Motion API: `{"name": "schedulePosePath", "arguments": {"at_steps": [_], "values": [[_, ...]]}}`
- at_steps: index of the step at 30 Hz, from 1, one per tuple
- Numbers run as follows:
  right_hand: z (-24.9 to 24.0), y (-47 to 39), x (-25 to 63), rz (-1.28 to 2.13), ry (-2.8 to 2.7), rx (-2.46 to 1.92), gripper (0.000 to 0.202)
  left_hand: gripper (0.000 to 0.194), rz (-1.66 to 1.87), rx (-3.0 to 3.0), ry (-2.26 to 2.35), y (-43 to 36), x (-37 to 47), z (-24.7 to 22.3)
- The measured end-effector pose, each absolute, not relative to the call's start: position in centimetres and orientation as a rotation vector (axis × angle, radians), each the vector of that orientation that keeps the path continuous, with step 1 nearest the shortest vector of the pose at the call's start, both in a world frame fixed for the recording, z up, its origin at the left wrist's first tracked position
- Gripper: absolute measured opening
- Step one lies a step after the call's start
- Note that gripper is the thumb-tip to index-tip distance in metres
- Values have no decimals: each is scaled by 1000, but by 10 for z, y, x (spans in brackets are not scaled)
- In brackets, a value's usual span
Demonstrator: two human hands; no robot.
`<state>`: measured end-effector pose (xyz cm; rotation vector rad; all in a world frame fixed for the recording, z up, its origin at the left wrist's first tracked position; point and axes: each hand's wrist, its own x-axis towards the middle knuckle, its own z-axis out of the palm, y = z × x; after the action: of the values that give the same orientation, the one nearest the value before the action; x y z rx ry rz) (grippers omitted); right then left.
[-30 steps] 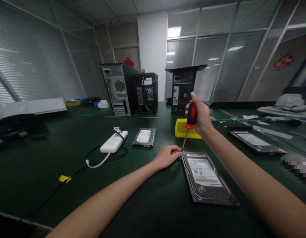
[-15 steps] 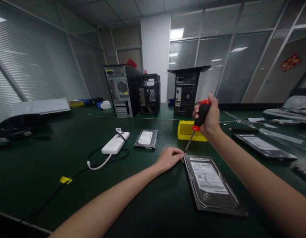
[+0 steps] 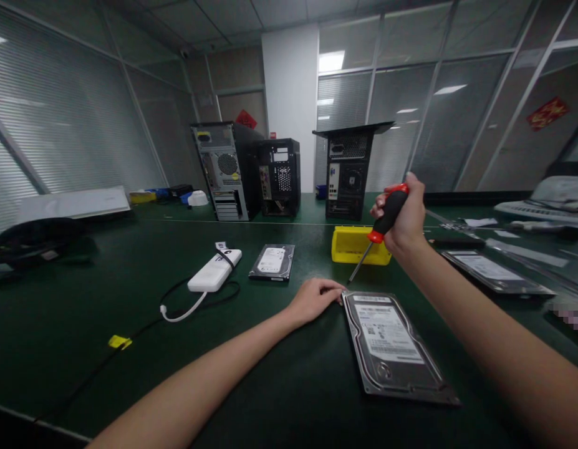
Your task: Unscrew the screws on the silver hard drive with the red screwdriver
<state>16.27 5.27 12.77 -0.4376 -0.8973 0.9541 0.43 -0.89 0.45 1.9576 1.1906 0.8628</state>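
A silver hard drive (image 3: 398,374) with a white label lies flat on the dark green table in front of me. My left hand (image 3: 312,299) rests beside its far left corner, thumb and forefinger closed against that corner. Whether something small is between those fingertips is hidden. My right hand (image 3: 407,215) is wrapped round the black and red handle of a screwdriver (image 3: 392,209). The screwdriver slants down to the left, its tip just beyond the drive's far edge, near my left fingertips and apart from the drive.
A yellow bin (image 3: 351,246) stands behind the screwdriver. A smaller hard drive (image 3: 286,262) and a white power strip (image 3: 214,271) with its cable lie left. Another drive (image 3: 508,280) lies right. Computer cases (image 3: 244,165) stand at the back, one more case (image 3: 349,168) right of them.
My right hand has lifted the screwdriver slightly, its tip coming away from the drive's corner. My left hand remains at that corner. The view has shifted a little.
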Motion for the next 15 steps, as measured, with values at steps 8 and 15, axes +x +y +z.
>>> {"name": "schedulePosePath", "arguments": {"at_steps": [8, 15], "values": [[119, 50, 151, 926, -1007, -440, 53, 29, 863, 1965, 1192, -9, 3, 3], [121, 47, 149, 926, -1030, -388, 50, 32, 840, 1977, 1241, -12, 4, 6]]}}
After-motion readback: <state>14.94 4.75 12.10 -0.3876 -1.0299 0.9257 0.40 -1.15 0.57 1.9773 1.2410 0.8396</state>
